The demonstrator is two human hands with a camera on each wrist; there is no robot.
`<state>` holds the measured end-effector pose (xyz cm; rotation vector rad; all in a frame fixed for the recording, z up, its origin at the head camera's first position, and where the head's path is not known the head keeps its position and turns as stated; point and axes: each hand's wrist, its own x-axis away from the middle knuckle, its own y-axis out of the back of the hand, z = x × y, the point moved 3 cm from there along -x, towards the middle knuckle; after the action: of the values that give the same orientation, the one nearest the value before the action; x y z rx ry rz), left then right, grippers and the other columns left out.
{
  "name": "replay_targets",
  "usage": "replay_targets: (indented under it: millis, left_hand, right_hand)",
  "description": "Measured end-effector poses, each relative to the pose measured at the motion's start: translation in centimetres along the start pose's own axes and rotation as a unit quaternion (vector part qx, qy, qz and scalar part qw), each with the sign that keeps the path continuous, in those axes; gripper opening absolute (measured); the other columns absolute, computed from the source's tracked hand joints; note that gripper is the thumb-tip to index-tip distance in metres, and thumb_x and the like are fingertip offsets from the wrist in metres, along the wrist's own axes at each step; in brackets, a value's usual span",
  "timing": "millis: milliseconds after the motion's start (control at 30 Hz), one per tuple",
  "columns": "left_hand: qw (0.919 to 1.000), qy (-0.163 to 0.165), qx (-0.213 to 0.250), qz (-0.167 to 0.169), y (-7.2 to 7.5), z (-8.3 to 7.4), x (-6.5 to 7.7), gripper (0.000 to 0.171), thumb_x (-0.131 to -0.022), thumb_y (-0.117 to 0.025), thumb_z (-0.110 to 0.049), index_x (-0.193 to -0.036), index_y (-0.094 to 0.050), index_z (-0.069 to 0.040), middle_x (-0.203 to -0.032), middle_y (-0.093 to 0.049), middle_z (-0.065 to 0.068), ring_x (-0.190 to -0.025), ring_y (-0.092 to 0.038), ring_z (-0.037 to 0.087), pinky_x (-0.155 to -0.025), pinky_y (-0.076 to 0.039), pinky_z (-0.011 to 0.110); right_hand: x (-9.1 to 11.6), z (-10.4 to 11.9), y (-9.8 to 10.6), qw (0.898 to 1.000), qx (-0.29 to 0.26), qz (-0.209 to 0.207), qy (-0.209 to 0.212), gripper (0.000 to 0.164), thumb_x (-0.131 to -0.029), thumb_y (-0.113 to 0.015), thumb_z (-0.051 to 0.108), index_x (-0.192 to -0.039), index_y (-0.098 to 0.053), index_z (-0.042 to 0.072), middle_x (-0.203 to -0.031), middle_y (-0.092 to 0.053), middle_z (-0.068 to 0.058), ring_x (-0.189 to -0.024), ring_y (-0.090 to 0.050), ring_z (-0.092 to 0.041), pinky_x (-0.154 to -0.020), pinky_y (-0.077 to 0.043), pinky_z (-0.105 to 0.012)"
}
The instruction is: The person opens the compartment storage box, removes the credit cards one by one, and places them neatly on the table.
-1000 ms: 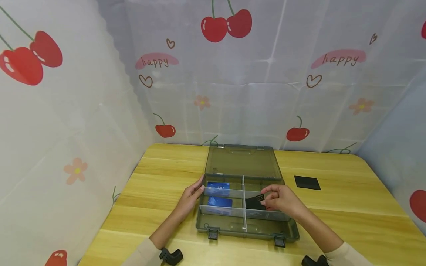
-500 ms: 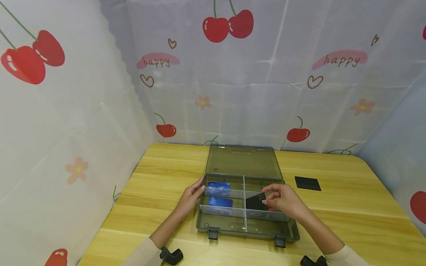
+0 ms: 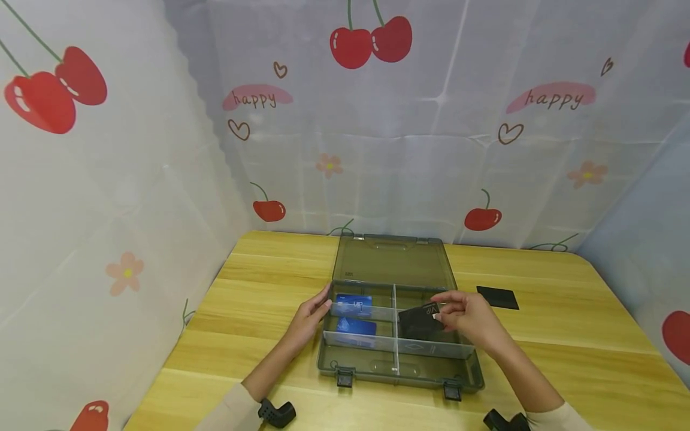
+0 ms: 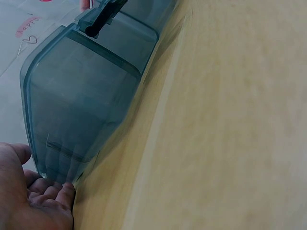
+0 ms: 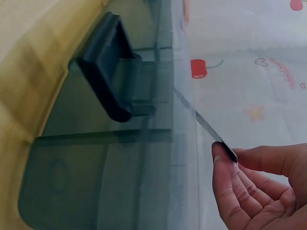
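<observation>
A divided, smoky clear plastic box (image 3: 360,377) lies open on the table, its lid (image 3: 393,260) folded back. My left hand (image 3: 305,320) grips the box's left end, thumb near the rim and fingers low against the wall in the left wrist view. Between right thumb and fingertips, my right hand (image 3: 473,322) pinches a black card (image 3: 419,322) marked VIP. That card slants over the middle right compartment, its corner raised; the right wrist view shows it nearly edge-on. Blue cards fill two left compartments: one at the back (image 3: 353,302), another in the middle (image 3: 357,328).
Another black card (image 3: 497,297) lies flat on the wooden table (image 3: 544,335), right of the box. Two latches (image 3: 345,377) hang at the box's front edge. A cherry-print cloth (image 3: 409,149) stands behind and beside the table.
My right hand has moved up and to the right, raising the black card's held corner higher in the compartment. My left hand has stayed at the box's left end.
</observation>
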<state>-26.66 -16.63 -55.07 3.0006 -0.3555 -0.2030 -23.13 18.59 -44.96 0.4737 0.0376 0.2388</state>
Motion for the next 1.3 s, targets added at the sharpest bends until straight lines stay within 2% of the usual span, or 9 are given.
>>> replay_targets:
  millis: [200, 333, 567, 700, 1000, 1300]
  left_hand:
    - [1.0, -0.002, 0.002, 0.0, 0.0, 0.1, -0.1, 0.056, -0.108, -0.052, -0.029, -0.157, -0.035, -0.007, -0.164, -0.027, 0.009, -0.149, -0.029, 0.03, -0.116, -0.035, 0.044]
    - [1.0, -0.002, 0.006, 0.002, 0.0, 0.1, 0.0, 0.056, -0.108, -0.051, -0.027, -0.158, -0.034, -0.007, -0.164, -0.027, 0.01, -0.149, -0.029, 0.031, -0.116, -0.034, 0.045]
    - [1.0, -0.003, 0.0, 0.001, 0.3, -0.1, 0.0, 0.056, -0.108, -0.051, -0.028, -0.157, -0.034, -0.006, -0.165, -0.027, 0.009, -0.149, -0.029, 0.032, -0.116, -0.035, 0.045]
    - [1.0, -0.002, 0.004, 0.009, 0.2, -0.1, 0.0, 0.058, -0.108, -0.051, -0.029, -0.158, -0.032, -0.004, -0.165, -0.026, 0.008, -0.149, -0.029, 0.031, -0.116, -0.034, 0.042]
    - [0.9999, -0.001, 0.008, 0.011, 0.0, 0.1, 0.0, 0.058, -0.108, -0.051, -0.03, -0.158, -0.032, -0.007, -0.165, -0.026, 0.007, -0.148, -0.031, 0.031, -0.116, -0.034, 0.045]
    - [1.0, -0.002, -0.006, 0.004, 0.1, 0.0, -0.1, 0.057, -0.108, -0.051, -0.028, -0.158, -0.033, -0.007, -0.165, -0.027, 0.008, -0.149, -0.03, 0.032, -0.115, -0.036, 0.048]
  right_hand:
    - [0.1, 0.3, 0.9, 1.0, -0.009, -0.004, -0.003, 0.039, -0.094, -0.07, 0.002, -0.131, -0.062, -0.007, -0.093, -0.073, -0.017, -0.08, -0.071, -0.029, -0.069, -0.063, -0.039]
    - [0.0, 0.2, 1.5, 1.0, -0.009, -0.012, -0.006, 0.04, -0.094, -0.071, 0.004, -0.132, -0.062, -0.005, -0.093, -0.073, -0.015, -0.075, -0.07, -0.027, -0.068, -0.062, -0.038]
    - [-0.1, 0.2, 2.6, 0.999, -0.042, -0.018, -0.008, 0.044, -0.096, -0.07, 0.006, -0.137, -0.059, -0.004, -0.098, -0.069, -0.02, -0.072, -0.07, -0.032, -0.069, -0.063, -0.044]
    - [-0.1, 0.2, 3.3, 0.998, -0.049, -0.025, -0.013, 0.044, -0.096, -0.069, 0.006, -0.138, -0.058, -0.005, -0.101, -0.069, -0.02, -0.074, -0.072, -0.03, -0.07, -0.063, -0.045]
    - [0.1, -0.4, 5.1, 0.998, -0.059, -0.033, 0.016, 0.044, -0.098, -0.067, 0.006, -0.139, -0.056, -0.006, -0.1, -0.07, -0.02, -0.079, -0.071, -0.024, -0.074, -0.063, -0.045]
    - [0.1, -0.4, 6.5, 0.997, -0.056, -0.045, 0.027, 0.044, -0.1, -0.065, 0.008, -0.14, -0.055, -0.006, -0.101, -0.071, -0.013, -0.081, -0.072, -0.028, -0.075, -0.063, -0.041]
